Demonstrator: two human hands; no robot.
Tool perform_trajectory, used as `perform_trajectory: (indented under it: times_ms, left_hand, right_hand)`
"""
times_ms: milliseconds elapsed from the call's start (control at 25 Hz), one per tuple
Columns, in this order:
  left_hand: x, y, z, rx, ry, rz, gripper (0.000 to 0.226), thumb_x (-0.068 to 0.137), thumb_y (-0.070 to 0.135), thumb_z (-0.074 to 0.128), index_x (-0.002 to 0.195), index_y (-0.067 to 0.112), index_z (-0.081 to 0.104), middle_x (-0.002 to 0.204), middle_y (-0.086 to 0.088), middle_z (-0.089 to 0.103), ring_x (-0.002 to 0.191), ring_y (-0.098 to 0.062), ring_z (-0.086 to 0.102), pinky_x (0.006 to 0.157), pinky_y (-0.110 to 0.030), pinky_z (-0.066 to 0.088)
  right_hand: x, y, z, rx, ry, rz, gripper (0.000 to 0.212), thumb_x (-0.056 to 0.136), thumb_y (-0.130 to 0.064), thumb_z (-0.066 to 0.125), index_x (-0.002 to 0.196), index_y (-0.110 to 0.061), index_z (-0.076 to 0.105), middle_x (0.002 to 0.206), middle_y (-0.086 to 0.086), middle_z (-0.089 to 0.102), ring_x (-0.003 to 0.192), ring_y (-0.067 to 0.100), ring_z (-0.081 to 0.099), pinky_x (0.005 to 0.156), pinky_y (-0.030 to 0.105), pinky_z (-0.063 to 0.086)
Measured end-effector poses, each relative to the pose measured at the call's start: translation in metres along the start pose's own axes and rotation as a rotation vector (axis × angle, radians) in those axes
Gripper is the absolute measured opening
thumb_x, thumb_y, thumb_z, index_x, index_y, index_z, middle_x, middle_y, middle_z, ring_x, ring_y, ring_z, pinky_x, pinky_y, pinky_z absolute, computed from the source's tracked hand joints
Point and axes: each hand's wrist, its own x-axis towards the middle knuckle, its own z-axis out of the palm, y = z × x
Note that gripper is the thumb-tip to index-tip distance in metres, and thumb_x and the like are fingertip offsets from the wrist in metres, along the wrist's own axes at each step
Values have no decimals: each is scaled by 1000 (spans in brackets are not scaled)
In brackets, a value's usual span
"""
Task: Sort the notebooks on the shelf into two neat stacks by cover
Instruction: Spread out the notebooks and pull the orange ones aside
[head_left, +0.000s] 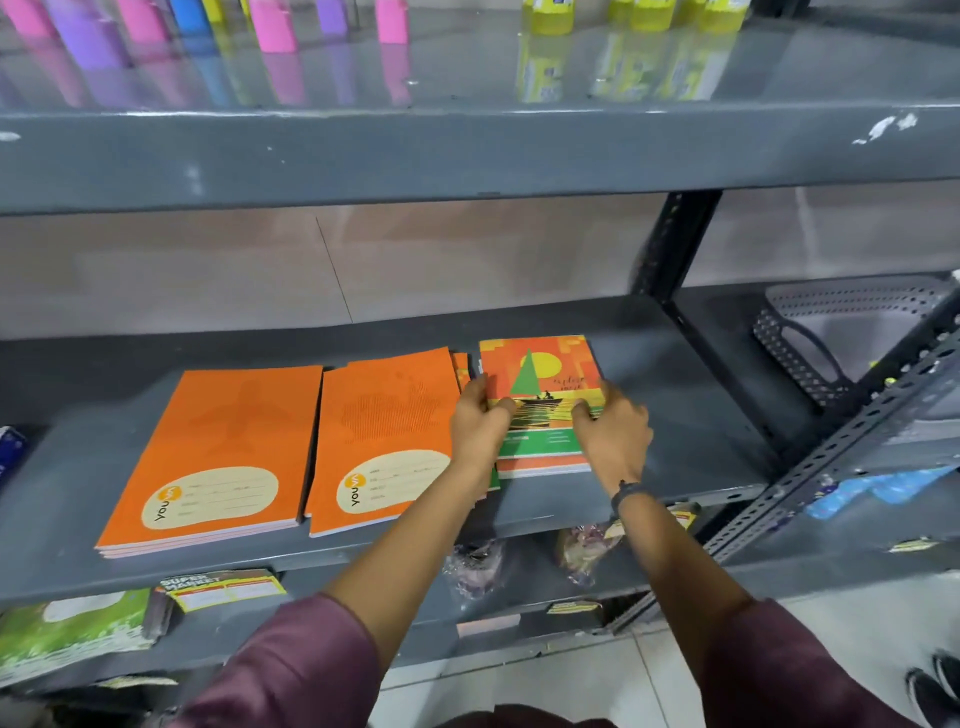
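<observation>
Notebooks lie in 3 groups along the grey middle shelf (649, 499). Farthest left sits the left orange stack (218, 457), plain orange covers with a cream oval label near the front edge, lying flat and angled slightly clockwise. Just beside it, edges nearly touching, lies the second orange stack (384, 431) with the same cover, its right edge running under the left forearm. Behind that forearm the edges of a few more books (461, 370) with patterned covers poke out, partly hidden, so their number cannot be told.

The left hand (480, 415) grips the left edge of the sailboat notebook (540, 374), thumb across the cover and fingers curled at the side. That notebook shows a green sail, a yellow sun and a dark boat on orange, and it tops a short pile of similar covers whose green and orange edges show at the front. The right hand (613, 428) presses on the same cover at its lower right corner, fingers spread and lying on top rather than closed around it. A dark band circles the right wrist.

Farther right, past the black upright, a grey perforated basket (831, 343) rests on the neighbouring shelf, well apart from the books.
</observation>
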Motion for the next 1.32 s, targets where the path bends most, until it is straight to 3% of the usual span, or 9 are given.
perform_trajectory:
  times_ms: [200, 360, 440, 560, 720, 920, 1040, 1160, 1320]
  left_hand:
    - [-4, -6, 8, 315, -87, 68, 46, 87, 8, 50, 132, 9, 44, 133, -13, 55, 117, -30, 54, 100, -39, 46]
    - [-14, -16, -49, 706, 246, 310, 33, 84, 15, 54, 116, 8, 57, 121, -15, 61, 106, -37, 56, 91, -44, 49]
    - [-18, -21, -87, 919, 429, 208, 30, 83, 23, 55, 109, 7, 59, 119, -17, 61, 108, -38, 49, 89, -44, 46]
    - [-17, -20, -124, 1036, 449, -51, 37, 84, 31, 51, 111, 6, 57, 121, -19, 57, 116, -39, 42, 93, -46, 42]
    - [-10, -21, -136, 973, 390, -117, 37, 85, 31, 48, 110, 7, 58, 117, -18, 60, 114, -39, 44, 90, -42, 42]
    - [-1, -12, -147, 590, 528, -83, 33, 78, 9, 57, 111, 3, 57, 111, -20, 61, 106, -40, 54, 82, -38, 45]
    - [3, -2, -160, 192, 320, -164, 35, 79, -1, 58, 114, -1, 56, 108, -18, 61, 101, -35, 58, 80, -42, 46]
    - [2, 6, -175, 89, 177, -257, 39, 87, 6, 54, 125, 5, 44, 118, -17, 57, 98, -29, 56, 69, -39, 47]
    - [7, 15, -242, -90, 228, -220, 36, 89, 9, 55, 123, 11, 44, 110, -12, 58, 88, -28, 59, 82, -40, 49]
  right_hand:
    - [1, 20, -3, -89, -67, 24, 38, 87, -24, 53, 123, -14, 54, 117, 16, 64, 117, 37, 46, 94, 48, 39]
    - [-21, -12, 6, -70, 16, -212, 45, 86, -19, 54, 131, -18, 50, 132, 6, 56, 119, 30, 46, 96, 43, 41]
    - [-40, -39, 21, 70, -157, -311, 43, 87, -19, 56, 130, -18, 52, 128, 9, 60, 110, 25, 56, 96, 36, 46]
    - [-66, -71, 44, 103, -448, -329, 44, 88, -21, 57, 131, -12, 52, 118, 14, 64, 93, 25, 63, 91, 32, 52]
    - [-70, -86, 53, 35, -451, -283, 47, 87, -17, 60, 131, -5, 50, 122, 16, 62, 111, 33, 58, 95, 36, 50]
    - [-56, -96, 56, 152, -509, -40, 55, 78, -15, 70, 129, -8, 50, 131, 15, 53, 118, 34, 53, 97, 42, 49]
    - [-53, -101, 59, 302, -513, 82, 50, 76, -13, 73, 122, -6, 54, 120, 13, 64, 109, 32, 60, 93, 44, 52]
    - [-55, -111, 64, 435, -483, 131, 38, 75, -12, 73, 110, -7, 58, 101, 10, 69, 103, 31, 62, 94, 42, 51]
    - [-77, -154, 88, 552, -555, 179, 46, 79, -15, 71, 121, -5, 54, 123, 10, 62, 111, 28, 58, 96, 34, 46]
